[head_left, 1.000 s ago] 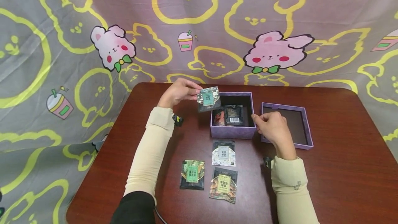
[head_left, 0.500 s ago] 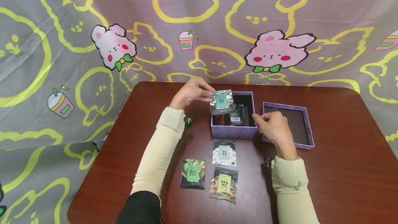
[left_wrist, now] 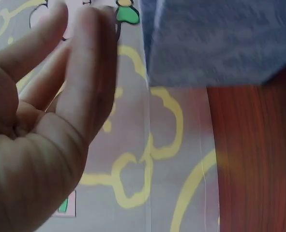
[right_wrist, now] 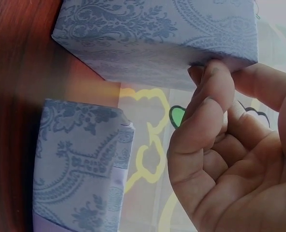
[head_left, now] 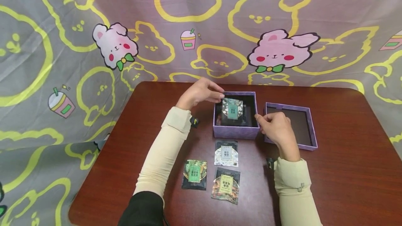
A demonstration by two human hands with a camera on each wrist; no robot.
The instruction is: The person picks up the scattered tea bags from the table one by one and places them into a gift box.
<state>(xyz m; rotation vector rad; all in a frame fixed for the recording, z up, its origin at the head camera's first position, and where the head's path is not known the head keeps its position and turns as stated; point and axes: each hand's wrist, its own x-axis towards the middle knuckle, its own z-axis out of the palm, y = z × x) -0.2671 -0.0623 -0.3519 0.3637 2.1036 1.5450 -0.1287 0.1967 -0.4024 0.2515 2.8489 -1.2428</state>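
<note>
One green-labelled foil sachet (head_left: 232, 109) is pinched over the open purple patterned cardboard box (head_left: 235, 132) by left hand (head_left: 201, 93) fingertips; its corner is pinched by the right hand (head_left: 276, 130)

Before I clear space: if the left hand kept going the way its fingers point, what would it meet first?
Probably the packet at its fingertips, over the open purple box. The left hand points right across the box; past the packet comes the box's far wall, where the right hand rests. Depth is unclear.
</note>
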